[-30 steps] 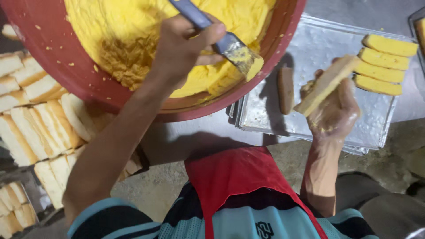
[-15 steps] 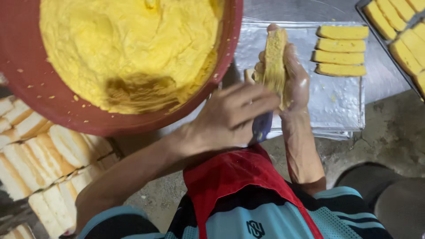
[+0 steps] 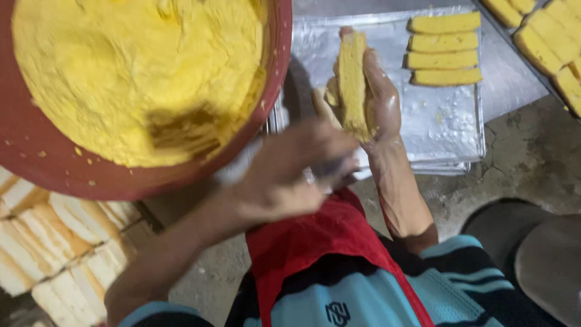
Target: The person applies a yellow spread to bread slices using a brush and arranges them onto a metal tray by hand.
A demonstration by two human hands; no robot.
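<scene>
My right hand (image 3: 380,106) holds a long bread slice (image 3: 353,79) on its palm over a silver tray (image 3: 448,127); the slice is coated with yellow spread. My left hand (image 3: 284,175), blurred by motion, grips a knife (image 3: 331,169) just below the slice's near end. The blade is mostly hidden behind the fingers. A big red bowl (image 3: 36,163) full of yellow spread (image 3: 133,79) fills the upper left, right beside both hands.
Several coated slices (image 3: 445,48) lie in a row at the tray's far right. Another tray of coated slices (image 3: 544,36) sits at the upper right. Plain white bread slices (image 3: 54,242) are stacked at the lower left. The floor is concrete.
My left hand left the bowl with the knife, came to the slice and drew back toward me. My right hand turned the slice lengthwise and brought it nearer.
</scene>
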